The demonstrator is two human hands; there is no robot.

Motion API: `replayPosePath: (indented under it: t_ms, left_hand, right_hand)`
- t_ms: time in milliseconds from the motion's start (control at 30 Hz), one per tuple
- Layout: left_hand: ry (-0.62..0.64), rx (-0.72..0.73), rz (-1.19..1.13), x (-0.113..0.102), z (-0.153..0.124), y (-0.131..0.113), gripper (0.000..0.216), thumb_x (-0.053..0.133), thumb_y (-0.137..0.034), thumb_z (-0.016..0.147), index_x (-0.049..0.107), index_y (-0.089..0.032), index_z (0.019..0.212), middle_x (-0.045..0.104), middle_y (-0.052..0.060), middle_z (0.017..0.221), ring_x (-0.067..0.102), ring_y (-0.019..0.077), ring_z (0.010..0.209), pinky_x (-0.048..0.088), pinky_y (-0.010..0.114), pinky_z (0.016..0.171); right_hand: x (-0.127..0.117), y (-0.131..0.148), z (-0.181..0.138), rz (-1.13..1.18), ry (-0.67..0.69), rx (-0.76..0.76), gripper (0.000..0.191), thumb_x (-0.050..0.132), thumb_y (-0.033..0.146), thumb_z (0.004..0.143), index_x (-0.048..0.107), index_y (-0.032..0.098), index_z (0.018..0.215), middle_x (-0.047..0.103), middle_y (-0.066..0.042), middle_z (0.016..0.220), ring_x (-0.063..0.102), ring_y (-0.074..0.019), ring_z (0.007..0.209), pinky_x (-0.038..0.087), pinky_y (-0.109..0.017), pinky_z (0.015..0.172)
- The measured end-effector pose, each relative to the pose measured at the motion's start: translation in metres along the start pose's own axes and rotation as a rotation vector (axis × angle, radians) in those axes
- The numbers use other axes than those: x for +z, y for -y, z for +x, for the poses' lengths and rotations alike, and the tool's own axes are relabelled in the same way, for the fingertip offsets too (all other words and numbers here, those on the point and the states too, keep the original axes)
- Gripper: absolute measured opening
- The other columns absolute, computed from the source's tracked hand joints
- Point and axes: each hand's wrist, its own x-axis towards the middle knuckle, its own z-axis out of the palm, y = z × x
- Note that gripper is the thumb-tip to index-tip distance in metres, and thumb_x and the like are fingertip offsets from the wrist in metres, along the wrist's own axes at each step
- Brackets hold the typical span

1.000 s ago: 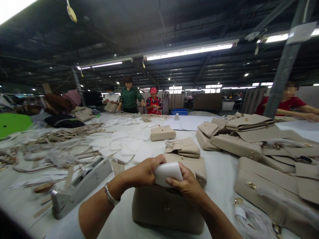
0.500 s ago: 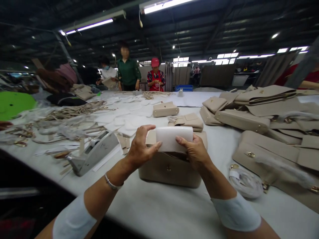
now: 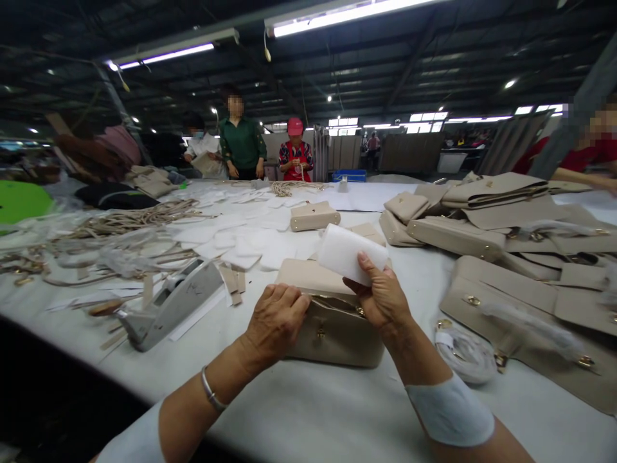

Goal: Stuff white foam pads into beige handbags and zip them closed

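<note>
A beige handbag (image 3: 332, 334) stands on the white table (image 3: 308, 411) right in front of me, its flap (image 3: 311, 278) lifted. My left hand (image 3: 274, 321) grips the flap's near edge at the bag's left side. My right hand (image 3: 383, 296) holds a white foam pad (image 3: 349, 252) tilted above the bag's open top, thumb on the pad's lower edge. A silver bangle circles my left wrist, and white sleeves cover both forearms.
A grey tape dispenser (image 3: 171, 307) lies to the left among paper strips, white foam pieces (image 3: 241, 238) and cords (image 3: 130, 222). Stacked beige bags (image 3: 506, 225) fill the right side, with a wrapped strap (image 3: 465, 354) near my right arm. Several people stand at the far end and the right.
My left hand let go of the foam pad and dropped to the bag's flap. The right hand alone now holds the pad, shifted right and tilted.
</note>
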Motion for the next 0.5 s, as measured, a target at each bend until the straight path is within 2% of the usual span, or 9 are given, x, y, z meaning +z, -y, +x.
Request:
replayPosePath:
  t_ms: [133, 300, 367, 433, 500]
  left_hand:
    - [0.015, -0.047, 0.000, 0.0007, 0.0010, -0.0023, 0.013, 0.053, -0.018, 0.084, 0.060, -0.018, 0.095, 0.056, 0.007, 0.086, 0.048, 0.0227, 0.086, 0.037, 0.038, 0.078]
    - [-0.056, 0.022, -0.047, 0.0021, -0.0027, -0.0054, 0.019, 0.042, -0.011, 0.087, 0.060, -0.018, 0.083, 0.055, 0.006, 0.080, 0.047, 0.0200, 0.081, 0.036, 0.036, 0.077]
    - [-0.063, 0.006, -0.059, 0.0017, -0.0045, -0.0069, 0.016, 0.044, -0.012, 0.086, 0.059, -0.017, 0.088, 0.057, 0.006, 0.084, 0.048, 0.0209, 0.083, 0.037, 0.037, 0.078]
    - [-0.017, -0.028, -0.053, -0.0001, -0.0046, -0.0085, 0.017, 0.048, -0.013, 0.084, 0.058, -0.016, 0.097, 0.057, 0.007, 0.089, 0.049, 0.0224, 0.087, 0.037, 0.037, 0.079]
    - [0.064, -0.045, -0.032, -0.0035, -0.0024, -0.0102, 0.017, 0.050, -0.012, 0.082, 0.058, -0.018, 0.096, 0.057, 0.007, 0.088, 0.049, 0.0233, 0.088, 0.037, 0.038, 0.078]
  right_hand:
    - [0.0000, 0.0008, 0.0015, 0.009, -0.012, 0.029, 0.050, 0.086, 0.034, 0.057, 0.059, 0.024, 0.098, 0.066, 0.001, 0.096, 0.061, -0.0194, 0.085, 0.056, -0.026, 0.052]
    - [-0.0019, -0.0011, 0.0046, 0.011, -0.022, 0.021, 0.045, 0.084, 0.034, 0.060, 0.060, 0.023, 0.096, 0.066, 0.000, 0.095, 0.061, -0.0191, 0.085, 0.057, -0.026, 0.053]
    - [-0.0024, -0.0012, 0.0049, 0.010, -0.013, 0.023, 0.044, 0.084, 0.034, 0.061, 0.060, 0.023, 0.096, 0.066, 0.000, 0.095, 0.061, -0.0188, 0.084, 0.056, -0.026, 0.053]
    - [-0.0024, -0.0007, 0.0045, 0.010, -0.002, 0.025, 0.043, 0.084, 0.034, 0.061, 0.060, 0.023, 0.096, 0.066, 0.001, 0.094, 0.061, -0.0186, 0.084, 0.056, -0.026, 0.052]
    - [-0.0019, 0.0001, 0.0036, 0.011, 0.003, 0.022, 0.043, 0.084, 0.033, 0.061, 0.060, 0.024, 0.096, 0.066, 0.002, 0.093, 0.061, -0.0183, 0.083, 0.056, -0.026, 0.052]
